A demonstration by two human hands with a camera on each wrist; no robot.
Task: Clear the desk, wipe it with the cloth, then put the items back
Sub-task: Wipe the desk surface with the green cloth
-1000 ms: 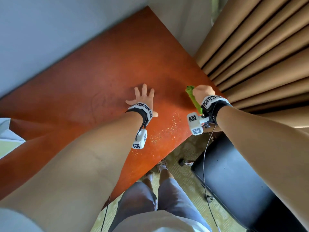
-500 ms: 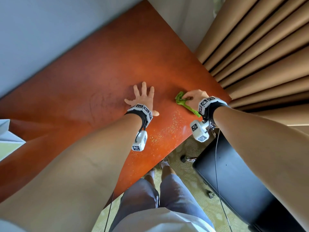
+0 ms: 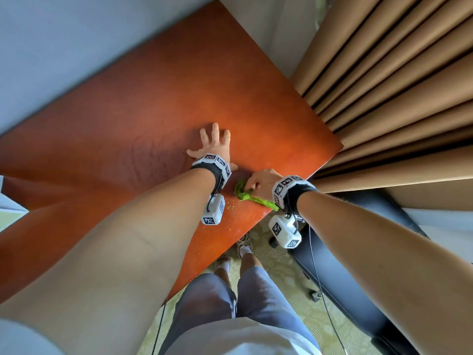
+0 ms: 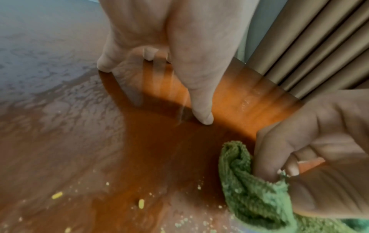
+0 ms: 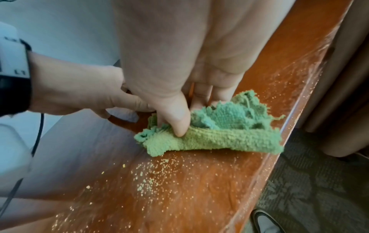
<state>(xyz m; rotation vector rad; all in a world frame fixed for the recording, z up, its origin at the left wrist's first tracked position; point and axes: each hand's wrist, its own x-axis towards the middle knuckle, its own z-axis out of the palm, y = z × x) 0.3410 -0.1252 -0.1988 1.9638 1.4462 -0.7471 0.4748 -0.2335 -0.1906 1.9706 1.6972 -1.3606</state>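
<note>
cloth (image 5: pixel 209 138) in right hand (image 3: pixel 261 183) (desk (image 3: pixel 179 98) crumb-strewn)

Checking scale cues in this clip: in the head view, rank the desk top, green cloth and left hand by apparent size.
1. desk top, by far.
2. left hand, spread flat on it.
3. green cloth, bunched and partly covered by the right hand.

Tan curtain (image 3: pixel 399 80) — black seat (image 3: pixel 358 272), perhaps chair.
</note>
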